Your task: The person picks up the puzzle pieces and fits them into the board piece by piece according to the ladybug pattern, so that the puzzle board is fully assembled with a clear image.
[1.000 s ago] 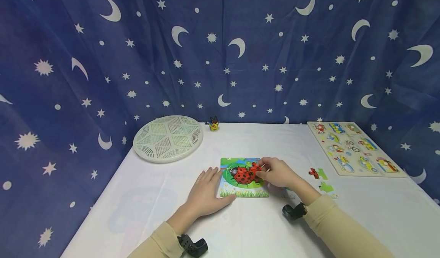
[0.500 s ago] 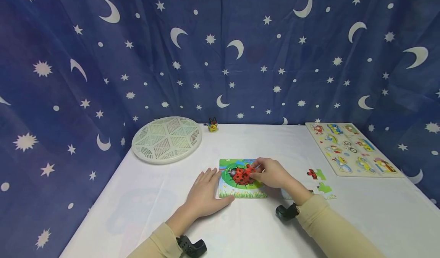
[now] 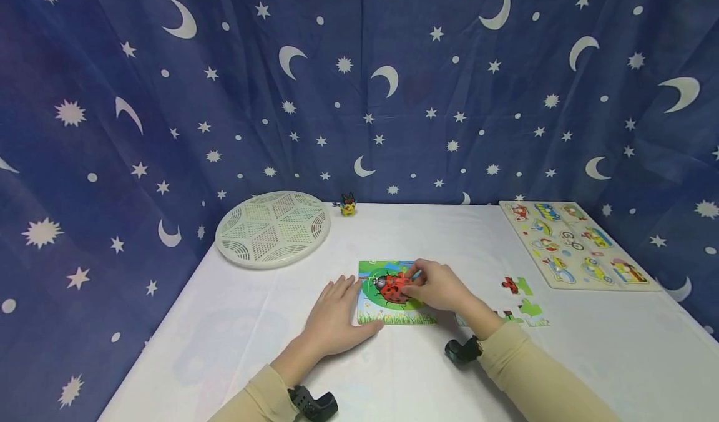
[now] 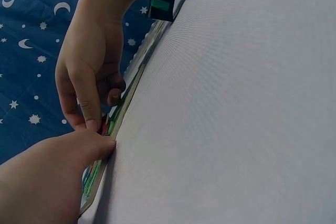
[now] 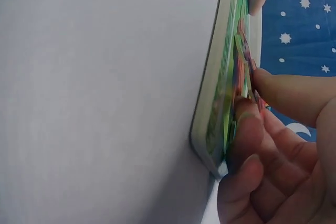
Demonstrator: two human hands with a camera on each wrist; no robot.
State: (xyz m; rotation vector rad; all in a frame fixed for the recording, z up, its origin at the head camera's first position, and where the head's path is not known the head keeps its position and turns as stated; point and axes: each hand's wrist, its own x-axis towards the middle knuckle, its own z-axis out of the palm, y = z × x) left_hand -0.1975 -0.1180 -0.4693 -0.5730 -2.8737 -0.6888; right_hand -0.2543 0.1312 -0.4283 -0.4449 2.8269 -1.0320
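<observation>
A ladybug jigsaw board [image 3: 387, 316] lies flat on the white table between the two hands. My left hand [image 3: 331, 319] rests at its left side, fingers extended, the thumb at the lower edge. Over the right part of the picture, my right hand [image 3: 440, 288] pinches a jigsaw piece [image 5: 247, 59] between thumb and fingers. In the right wrist view that piece is tilted just above the board; whether it touches is unclear. The left wrist view shows the left thumb [image 4: 97, 148] against the board's edge. The right hand hides the board's right side.
Several loose jigsaw pieces [image 3: 530, 308] lie right of the board, some partly behind the right forearm. A picture puzzle board [image 3: 578, 247] is at the back right. A round perforated tray [image 3: 273, 228] and a small yellow figure [image 3: 348, 206] stand at the back, before a starry curtain [image 3: 359, 97].
My right hand has moved slightly left over the ladybug picture, still pinching the piece. More loose pieces show beside the forearm. The left hand has stayed in place.
</observation>
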